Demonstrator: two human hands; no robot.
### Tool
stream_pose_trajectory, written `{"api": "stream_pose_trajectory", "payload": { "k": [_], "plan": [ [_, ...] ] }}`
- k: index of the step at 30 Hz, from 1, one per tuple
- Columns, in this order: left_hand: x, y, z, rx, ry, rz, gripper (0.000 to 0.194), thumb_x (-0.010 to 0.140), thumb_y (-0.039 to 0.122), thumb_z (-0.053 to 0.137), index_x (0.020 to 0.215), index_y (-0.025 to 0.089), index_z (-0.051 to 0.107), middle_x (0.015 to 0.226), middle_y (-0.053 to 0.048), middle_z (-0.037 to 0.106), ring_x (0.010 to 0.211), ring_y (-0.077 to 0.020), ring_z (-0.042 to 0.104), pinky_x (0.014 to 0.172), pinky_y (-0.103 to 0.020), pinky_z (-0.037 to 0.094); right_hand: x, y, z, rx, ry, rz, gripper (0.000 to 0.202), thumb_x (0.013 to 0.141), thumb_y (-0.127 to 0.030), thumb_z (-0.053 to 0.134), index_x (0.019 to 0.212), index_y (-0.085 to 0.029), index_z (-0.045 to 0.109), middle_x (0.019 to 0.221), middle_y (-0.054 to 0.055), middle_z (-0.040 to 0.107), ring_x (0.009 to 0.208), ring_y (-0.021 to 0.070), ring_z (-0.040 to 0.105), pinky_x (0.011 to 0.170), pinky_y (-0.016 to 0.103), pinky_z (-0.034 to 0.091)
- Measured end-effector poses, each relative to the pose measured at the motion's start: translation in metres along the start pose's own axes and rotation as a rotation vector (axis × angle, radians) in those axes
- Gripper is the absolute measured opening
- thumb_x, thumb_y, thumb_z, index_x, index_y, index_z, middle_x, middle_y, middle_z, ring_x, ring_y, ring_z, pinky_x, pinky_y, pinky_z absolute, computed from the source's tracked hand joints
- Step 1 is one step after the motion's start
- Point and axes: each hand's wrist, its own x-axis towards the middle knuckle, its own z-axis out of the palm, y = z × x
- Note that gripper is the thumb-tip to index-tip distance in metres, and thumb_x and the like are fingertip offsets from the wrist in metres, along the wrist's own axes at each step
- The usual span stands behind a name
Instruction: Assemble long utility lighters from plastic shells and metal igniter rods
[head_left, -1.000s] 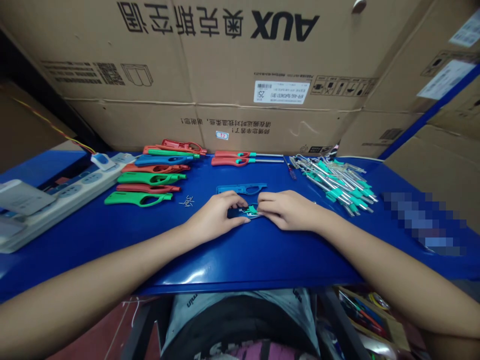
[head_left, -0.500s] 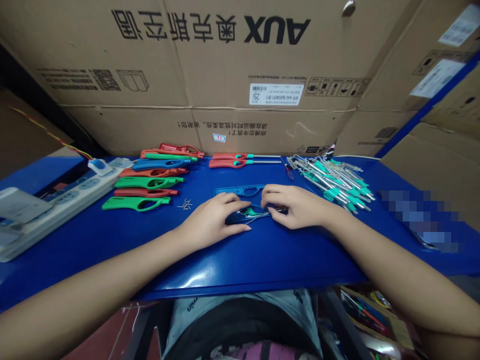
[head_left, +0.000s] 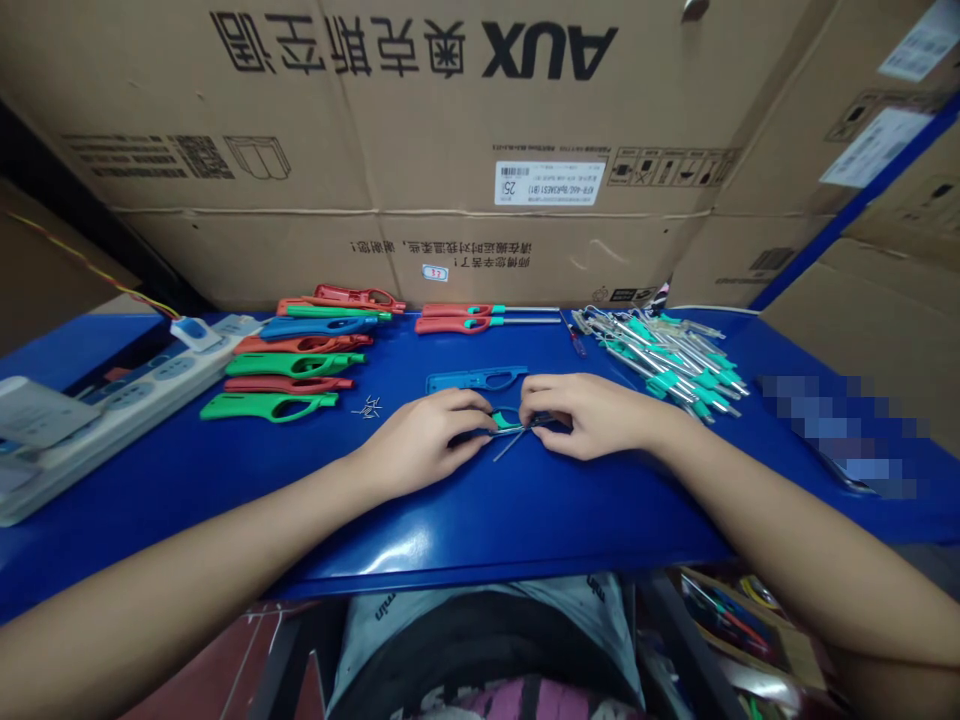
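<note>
Near the middle of the blue table, my left hand [head_left: 431,438] and my right hand [head_left: 581,415] are both closed around a partly assembled lighter [head_left: 508,417]. Its blue shell shows as a loop between the hands, with a green trigger inside. A thin clear tube [head_left: 508,447] sticks out of it toward me. My left fingers grip the handle end, and my right fingertips pinch the other end; most of the lighter is hidden by them. Just behind lies a separate blue handle shell [head_left: 469,380], apart from both hands.
Colored handle shells [head_left: 270,405] lie stacked at left, beside small screws [head_left: 367,408] and a white power strip [head_left: 142,395]. Two red lighters [head_left: 459,325] and a screwdriver [head_left: 576,338] lie at the back. Metal lighter rods [head_left: 667,365] are piled right. A cardboard box [head_left: 420,190] stands behind.
The clear tube now points out toward me, where it lay along the lighter before. My left fingers have closed in on the lighter. The camera view has shifted slightly.
</note>
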Motion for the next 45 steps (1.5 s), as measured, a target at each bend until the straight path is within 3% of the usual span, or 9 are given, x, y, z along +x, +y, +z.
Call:
{"api": "stream_pose_trajectory", "payload": {
  "k": [5, 13, 21, 37, 45],
  "plan": [
    [-0.0005, -0.0007, 0.0013, 0.065, -0.006, 0.013, 0.021, 0.098, 0.024, 0.055, 0.107, 0.023, 0.074, 0.117, -0.006, 0.068, 0.104, -0.021, 0.068, 0.09, -0.034, 0.056, 0.0009, 0.0027, 0.002, 0.016, 0.019, 0.007, 0.007, 0.088, -0.018, 0.056, 0.09, -0.018, 0.063, 0.097, 0.004, 0.062, 0.079, 0.0138, 0.055, 0.07, 0.026, 0.04],
    [-0.0009, 0.0021, -0.0025, 0.194, -0.045, 0.08, 0.026, 0.1, 0.024, 0.051, 0.107, 0.021, 0.075, 0.115, -0.008, 0.07, 0.1, -0.0222, 0.068, 0.086, -0.035, 0.058, 0.003, 0.008, 0.006, 0.017, 0.05, 0.026, 0.018, 0.095, -0.033, 0.058, 0.085, -0.018, 0.061, 0.093, 0.003, 0.061, 0.073, 0.0122, 0.053, 0.063, 0.025, 0.035],
    [0.0001, 0.0024, -0.0029, 0.163, -0.024, 0.083, 0.023, 0.1, 0.024, 0.052, 0.113, 0.02, 0.071, 0.116, -0.006, 0.071, 0.101, -0.0212, 0.069, 0.089, -0.035, 0.056, 0.0047, 0.0056, 0.0057, 0.04, 0.043, 0.035, 0.005, 0.089, -0.024, 0.064, 0.09, -0.019, 0.063, 0.092, 0.002, 0.063, 0.071, 0.0121, 0.053, 0.064, 0.025, 0.037],
    [-0.0008, 0.0033, -0.0027, 0.169, 0.001, 0.087, 0.022, 0.099, 0.022, 0.051, 0.111, 0.023, 0.07, 0.116, -0.002, 0.071, 0.101, -0.0191, 0.07, 0.085, -0.031, 0.056, 0.0041, 0.0057, 0.0033, 0.063, 0.067, 0.006, 0.013, 0.09, -0.026, 0.064, 0.093, -0.016, 0.071, 0.087, 0.004, 0.068, 0.064, 0.0108, 0.055, 0.062, 0.024, 0.041],
    [-0.0008, 0.0035, -0.0019, 0.178, -0.002, 0.085, 0.023, 0.099, 0.023, 0.05, 0.11, 0.024, 0.071, 0.117, -0.003, 0.071, 0.101, -0.0193, 0.069, 0.086, -0.032, 0.056, 0.0036, 0.0075, 0.0035, 0.05, 0.054, -0.026, 0.015, 0.091, -0.026, 0.062, 0.091, -0.018, 0.074, 0.091, 0.005, 0.07, 0.073, 0.0129, 0.061, 0.067, 0.025, 0.044]
  ]
}}
